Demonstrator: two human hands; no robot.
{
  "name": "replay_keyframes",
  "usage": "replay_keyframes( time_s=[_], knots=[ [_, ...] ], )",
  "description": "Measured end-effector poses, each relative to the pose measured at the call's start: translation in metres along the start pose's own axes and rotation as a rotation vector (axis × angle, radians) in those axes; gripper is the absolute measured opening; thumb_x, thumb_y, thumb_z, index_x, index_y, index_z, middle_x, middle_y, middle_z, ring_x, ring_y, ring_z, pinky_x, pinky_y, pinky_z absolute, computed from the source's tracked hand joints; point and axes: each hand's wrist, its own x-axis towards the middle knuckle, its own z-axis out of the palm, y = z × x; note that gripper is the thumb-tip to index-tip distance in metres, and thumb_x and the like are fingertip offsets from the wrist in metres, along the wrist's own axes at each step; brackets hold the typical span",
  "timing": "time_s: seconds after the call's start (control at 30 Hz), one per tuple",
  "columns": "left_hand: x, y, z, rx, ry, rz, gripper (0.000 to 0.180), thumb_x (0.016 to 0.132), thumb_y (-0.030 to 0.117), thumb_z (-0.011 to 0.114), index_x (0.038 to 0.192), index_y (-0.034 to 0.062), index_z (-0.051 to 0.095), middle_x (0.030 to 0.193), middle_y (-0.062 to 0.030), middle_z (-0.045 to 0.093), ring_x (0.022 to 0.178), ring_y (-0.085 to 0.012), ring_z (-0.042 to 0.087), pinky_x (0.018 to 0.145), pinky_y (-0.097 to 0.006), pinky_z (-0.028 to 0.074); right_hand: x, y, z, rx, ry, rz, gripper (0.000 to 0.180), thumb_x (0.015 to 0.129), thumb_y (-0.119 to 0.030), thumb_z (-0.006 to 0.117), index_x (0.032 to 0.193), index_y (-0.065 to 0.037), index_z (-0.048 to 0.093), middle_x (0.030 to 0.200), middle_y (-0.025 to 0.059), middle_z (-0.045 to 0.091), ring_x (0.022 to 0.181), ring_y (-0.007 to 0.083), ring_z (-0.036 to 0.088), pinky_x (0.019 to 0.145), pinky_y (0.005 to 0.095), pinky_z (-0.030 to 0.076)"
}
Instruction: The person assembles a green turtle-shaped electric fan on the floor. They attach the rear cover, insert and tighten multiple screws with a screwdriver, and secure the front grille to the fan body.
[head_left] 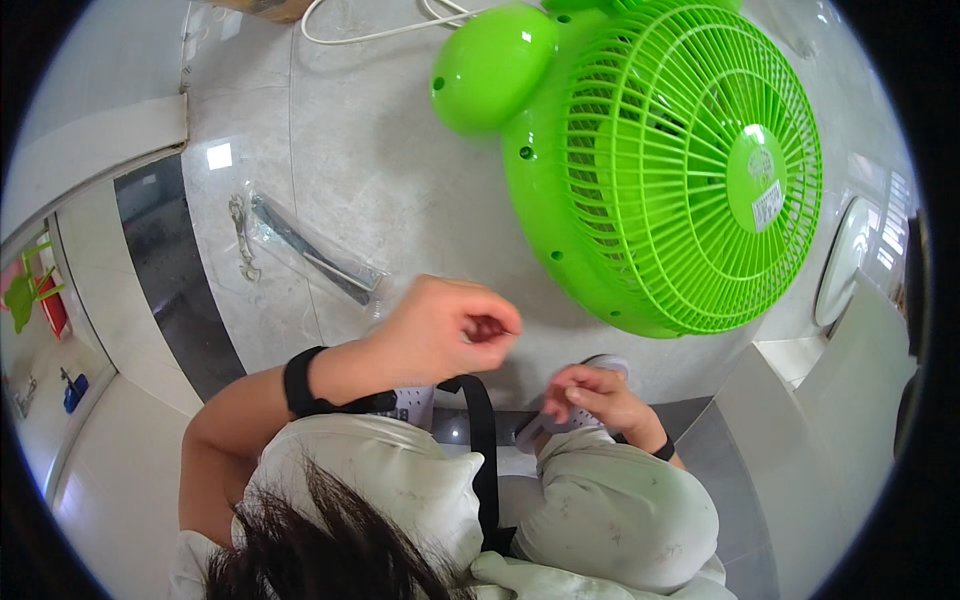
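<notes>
Beyond both hands, green fan (660, 160) lies grille facing right

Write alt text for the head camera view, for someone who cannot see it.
Seen from above, a crouching person's left hand and right hand hover with fingers pinched beside a bright green fan lying on a pale tiled floor. A clear plastic bag of parts lies nearby.

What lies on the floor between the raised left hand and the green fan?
In the head view, only bare grey floor tile lies between the left hand and the green fan. The clear plastic bag lies off to the left.
</notes>
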Motion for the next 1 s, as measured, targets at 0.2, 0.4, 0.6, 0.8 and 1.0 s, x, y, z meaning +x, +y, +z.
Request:
replay_keyframes(
  time_s=[0.2,0.4,0.6,0.8,1.0],
  knots=[
    [0.018,-0.025,0.042,0.549,-0.082,0.648,0.019,0.064,0.006,0.067,0.081,0.0040,0.059,0.078,-0.0057,0.058,0.069,-0.0239,0.057,0.058,-0.033,0.048,0.052,-0.046,0.032,0.338,-0.112,-0.146,0.059,0.099,-0.048,0.028,0.133,0.000,0.040,0.100,0.0120,0.061,0.087,0.0216,0.063,0.078,0.0314,0.052],
    [0.011,-0.026,0.048,0.667,0.005,0.746,0.023,0.064,0.008,0.066,0.086,0.0048,0.061,0.083,-0.0055,0.059,0.069,-0.0222,0.058,0.057,-0.032,0.048,0.064,-0.049,0.042,0.303,0.039,-0.130,0.058,0.100,-0.049,0.025,0.104,0.001,0.055,0.083,0.0092,0.061,0.070,0.0183,0.062,0.065,0.0283,0.051],
    [0.028,-0.008,0.037,0.606,0.406,0.531,0.014,0.069,0.001,0.072,0.083,0.0040,0.068,0.083,-0.0081,0.065,0.065,-0.0210,0.062,0.057,-0.028,0.050,0.063,-0.040,0.038,0.148,0.116,-0.120,0.036,0.100,-0.033,0.040,0.082,-0.005,0.054,0.071,0.0018,0.059,0.056,0.0087,0.056,0.053,0.0216,0.045],
    [0.050,-0.011,0.026,0.650,0.378,0.558,0.015,0.070,-0.001,0.073,0.083,0.0032,0.070,0.080,-0.0074,0.065,0.066,-0.0183,0.062,0.057,-0.027,0.049,0.061,-0.044,0.037,0.081,0.115,-0.113,0.034,0.100,-0.031,0.042,0.084,-0.004,0.054,0.074,0.0049,0.059,0.057,0.0115,0.055,0.056,0.0237,0.046],
    [0.054,-0.019,0.032,0.523,0.407,0.542,0.012,0.069,0.001,0.071,0.080,0.0041,0.068,0.075,-0.0076,0.063,0.062,-0.0222,0.059,0.054,-0.031,0.047,0.058,-0.046,0.036,0.069,0.098,-0.073,0.032,0.100,-0.029,0.043,0.082,-0.005,0.053,0.072,0.0043,0.059,0.055,0.0101,0.053,0.053,0.0226,0.044]
  ],
)
